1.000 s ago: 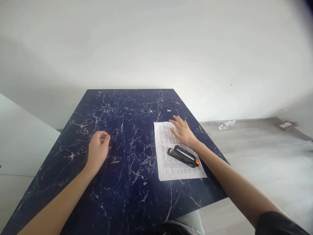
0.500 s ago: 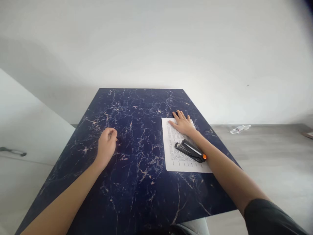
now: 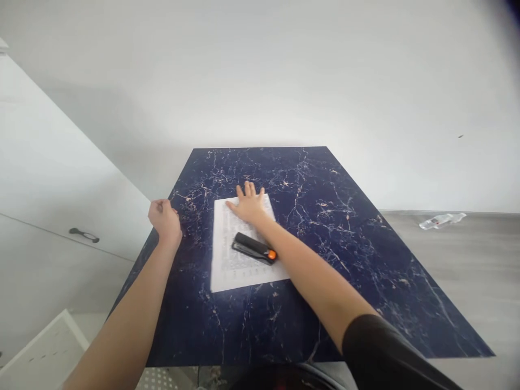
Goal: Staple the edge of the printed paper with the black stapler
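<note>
My right hand (image 3: 248, 207) lies flat with spread fingers over the top edge of a printed sheet of paper (image 3: 221, 260); whether it is one sheet or a stack I cannot tell. A black stapler (image 3: 252, 249) with an orange end rests on the paper, just below my right wrist and beside the forearm. At the left edge of the table my left hand (image 3: 164, 221) is curled into a loose fist, with nothing showing in it. It is apart from the paper and the stapler.
The dark blue marble-patterned table (image 3: 325, 227) reaches to a pale wall. To the left stands a white cabinet with a dark handle (image 3: 84, 235), and low by it a white perforated item (image 3: 44, 352). A clear plastic item (image 3: 442, 220) lies on the floor at right.
The paper, with the stapler on it, has slid left across the table under my right hand. My left hand has moved left to the table's edge, still curled. The view has turned.
</note>
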